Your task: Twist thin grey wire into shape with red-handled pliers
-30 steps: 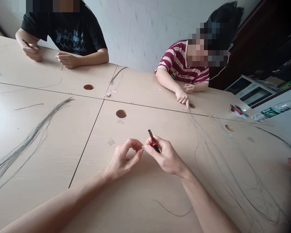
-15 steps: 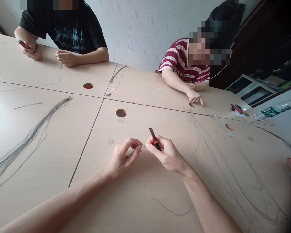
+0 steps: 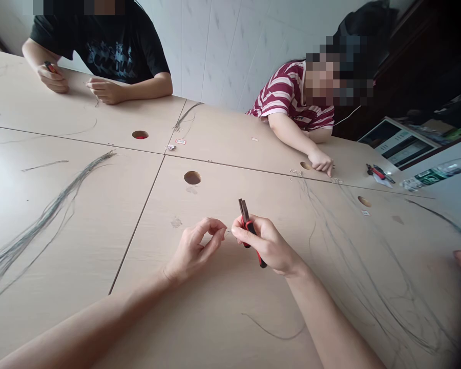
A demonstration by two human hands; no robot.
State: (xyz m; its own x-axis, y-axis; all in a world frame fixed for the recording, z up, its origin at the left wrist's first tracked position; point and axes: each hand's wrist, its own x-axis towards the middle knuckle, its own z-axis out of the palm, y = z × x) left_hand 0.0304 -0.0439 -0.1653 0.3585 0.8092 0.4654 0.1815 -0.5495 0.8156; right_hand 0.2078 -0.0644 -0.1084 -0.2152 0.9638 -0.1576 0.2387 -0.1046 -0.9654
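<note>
Thumb and forefinger pressed together, my left hand [image 3: 200, 246] pinches something tiny near the middle of the table; a short thin bit shows at the fingertips, too small to name. Just to its right, my right hand [image 3: 271, 243] is wrapped round a pair of pliers [image 3: 249, 225] with red and black handles. The pliers' dark jaws point up and away, slightly parted, with nothing between them. The right thumb and fingertip come close to the left fingertips. A single thin strand [image 3: 272, 333] lies curved on the table beside my right forearm.
A bundle of grey-green strands [image 3: 61, 200] lies left, and looser strands [image 3: 353, 256] spread right. Round holes [image 3: 192, 178] pierce the table [image 3: 149, 266]. Two people sit opposite; one person's hand [image 3: 322, 161] touches small pieces. Pliers [image 3: 380, 173] and a bottle [image 3: 430, 174] lie far right.
The pliers have turned in my right hand, so both jaws and the handle ends now show. My left hand stays nearly still. The opposite person's pointing hand has moved right and down.
</note>
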